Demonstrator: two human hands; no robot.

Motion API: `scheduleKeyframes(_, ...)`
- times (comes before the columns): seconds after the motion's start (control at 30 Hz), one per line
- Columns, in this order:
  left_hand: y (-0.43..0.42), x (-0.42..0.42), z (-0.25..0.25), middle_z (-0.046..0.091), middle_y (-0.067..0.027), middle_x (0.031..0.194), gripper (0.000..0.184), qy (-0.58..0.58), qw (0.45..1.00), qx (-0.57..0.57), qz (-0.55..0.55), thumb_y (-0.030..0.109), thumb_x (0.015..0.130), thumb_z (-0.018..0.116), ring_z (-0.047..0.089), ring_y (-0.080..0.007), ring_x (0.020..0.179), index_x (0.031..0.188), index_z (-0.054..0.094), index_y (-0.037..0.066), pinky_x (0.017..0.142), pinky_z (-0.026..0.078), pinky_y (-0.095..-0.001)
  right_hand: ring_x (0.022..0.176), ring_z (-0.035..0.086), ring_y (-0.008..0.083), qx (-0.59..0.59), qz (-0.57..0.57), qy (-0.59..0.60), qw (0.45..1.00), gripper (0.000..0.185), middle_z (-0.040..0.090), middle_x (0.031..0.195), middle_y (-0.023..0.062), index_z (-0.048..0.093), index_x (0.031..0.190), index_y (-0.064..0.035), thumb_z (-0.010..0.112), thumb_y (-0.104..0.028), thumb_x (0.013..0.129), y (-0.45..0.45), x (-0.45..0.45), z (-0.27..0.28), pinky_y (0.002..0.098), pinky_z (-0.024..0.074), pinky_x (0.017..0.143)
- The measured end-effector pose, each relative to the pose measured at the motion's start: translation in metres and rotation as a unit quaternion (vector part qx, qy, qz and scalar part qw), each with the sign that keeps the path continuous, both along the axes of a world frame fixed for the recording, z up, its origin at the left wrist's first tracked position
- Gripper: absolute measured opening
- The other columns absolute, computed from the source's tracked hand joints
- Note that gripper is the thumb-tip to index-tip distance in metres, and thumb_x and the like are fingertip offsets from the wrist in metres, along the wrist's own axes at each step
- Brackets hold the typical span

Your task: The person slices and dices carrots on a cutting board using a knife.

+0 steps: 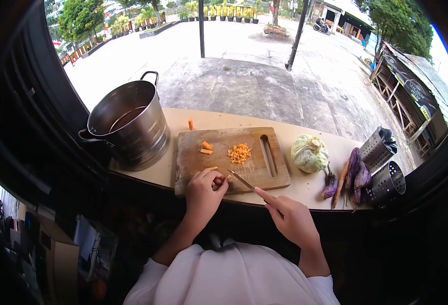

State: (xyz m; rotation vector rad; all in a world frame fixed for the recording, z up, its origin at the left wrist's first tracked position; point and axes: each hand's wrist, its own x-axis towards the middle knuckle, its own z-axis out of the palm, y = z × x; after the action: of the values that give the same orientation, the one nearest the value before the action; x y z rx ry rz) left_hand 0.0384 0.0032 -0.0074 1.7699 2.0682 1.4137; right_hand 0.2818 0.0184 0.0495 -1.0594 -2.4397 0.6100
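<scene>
My left hand (207,187) rests at the near edge of the wooden cutting board (193,147), its fingers pinched around a thin carrot piece (229,177). In my right hand (290,216) is a knife (242,180), its blade angled left with the tip close to the left fingertips. A pile of diced carrot (239,153) lies mid-board. To its left are larger carrot chunks (206,147), and a carrot stick (211,168) lies just beyond my left hand. Another carrot piece (191,123) is on the counter behind the board.
A tall steel pot (137,137) stands left of the board. To the right sit a cabbage (309,153), purple eggplants (356,173), a whole carrot (340,184) and two perforated metal holders (388,183). The narrow counter (229,118) borders an open paved yard.
</scene>
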Motion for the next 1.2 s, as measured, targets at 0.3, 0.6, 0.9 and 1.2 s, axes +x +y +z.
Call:
scheduleKeyframes(0.3,0.001,0.002,-0.003,0.065,-0.0029,0.078,0.011,0.011,1.0,0.023,0.008,0.008,0.079,0.08,0.063,-0.0216,0.073,0.08,0.069,0.008,0.069,0.053,-0.0368,0.066,0.063,0.0322,0.019,0.001,-0.012,1.0,0.055,0.06,0.077,0.0118,0.055,0.151,-0.0285,0.061,-0.011,0.099,-0.006,-0.004,-0.006,0.043,0.0525,0.064)
scheduleKeyframes(0.6,0.0,0.003,-0.002,0.064,-0.0029,0.077,0.011,0.011,0.999,0.034,0.007,0.007,0.079,0.08,0.063,-0.0215,0.072,0.08,0.069,0.008,0.068,0.052,-0.0367,0.061,0.061,0.0309,0.061,-0.013,-0.051,0.997,0.059,0.058,0.075,0.0103,0.053,0.152,-0.0293,0.062,-0.01,0.098,-0.004,-0.013,-0.006,0.0433,0.0517,0.059)
scheduleKeyframes(0.9,0.001,0.001,-0.004,0.063,-0.003,0.077,0.013,0.013,0.999,0.035,-0.001,0.008,0.078,0.081,0.063,-0.0224,0.073,0.082,0.069,0.008,0.068,0.051,-0.0373,0.059,0.061,0.0318,0.056,-0.004,-0.045,0.997,0.058,0.058,0.074,0.0105,0.054,0.151,-0.0307,0.062,-0.011,0.097,-0.008,-0.006,-0.001,0.0434,0.0519,0.057)
scheduleKeyframes(1.2,0.0,-0.001,-0.005,0.063,-0.003,0.076,0.014,0.017,0.999,0.031,-0.005,0.008,0.078,0.082,0.062,-0.0223,0.072,0.083,0.069,0.008,0.068,0.051,-0.0374,0.06,0.061,0.0319,0.059,-0.011,-0.062,0.996,0.059,0.056,0.074,0.0105,0.053,0.152,-0.0317,0.062,-0.011,0.098,-0.007,-0.019,-0.005,0.0441,0.0518,0.057)
